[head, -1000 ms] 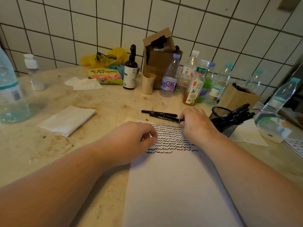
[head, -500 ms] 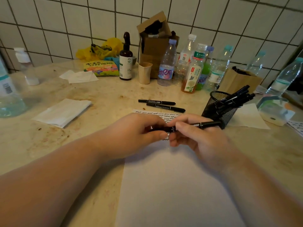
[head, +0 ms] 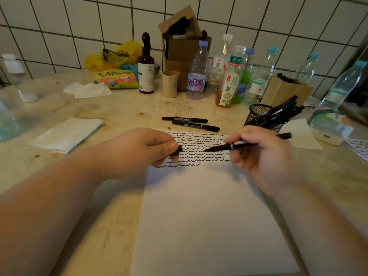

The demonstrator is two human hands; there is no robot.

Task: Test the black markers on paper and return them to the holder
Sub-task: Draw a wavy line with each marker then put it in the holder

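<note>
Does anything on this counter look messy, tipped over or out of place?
Yes. The mesh pen holder leans over, its markers splaying out sideways. Two markers lie loose on the counter beyond the paper. The counter shows brown stains, and the cardboard box behind gapes open.

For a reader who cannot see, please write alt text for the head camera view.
Over a sheet of paper with rows of black squiggles, the right hand holds an uncapped black marker while the left hand pinches its cap. Two markers lie beyond, beside a mesh holder.
</note>
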